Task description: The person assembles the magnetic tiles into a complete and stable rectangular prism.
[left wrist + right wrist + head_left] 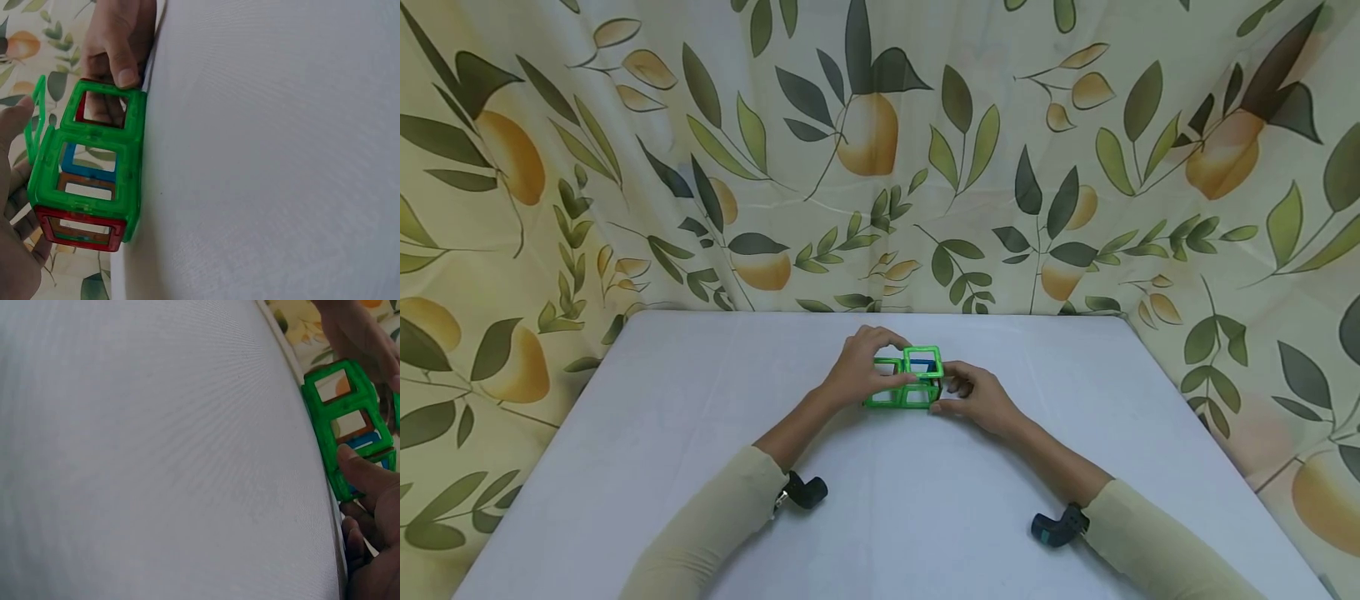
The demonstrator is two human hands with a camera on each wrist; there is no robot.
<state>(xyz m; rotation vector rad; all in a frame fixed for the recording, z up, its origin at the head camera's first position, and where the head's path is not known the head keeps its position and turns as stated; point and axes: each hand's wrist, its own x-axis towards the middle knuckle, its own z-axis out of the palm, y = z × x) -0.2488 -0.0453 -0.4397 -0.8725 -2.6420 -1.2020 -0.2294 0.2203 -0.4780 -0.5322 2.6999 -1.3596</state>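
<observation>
A block built of see-through magnetic tiles (129,162) sits near the far edge of the table, with green frames in front, a red one at its left end and blue and orange ones inside. Above it, my left hand (867,367) pinches a loose green square tile (922,350), which stands tilted over the block's right part. The left wrist view shows that tile edge-on beside the left thumb. At the block's right end, my right hand (981,400) grips the frame, its thumb (362,469) on the green front and its other fingers partly hidden behind.
White cloth covers the table (880,508), whose far edge lies just behind the block. A curtain printed with fruit and leaves (880,208) hangs directly behind that edge. Dark wrist cameras (806,492) stick out from both sleeves.
</observation>
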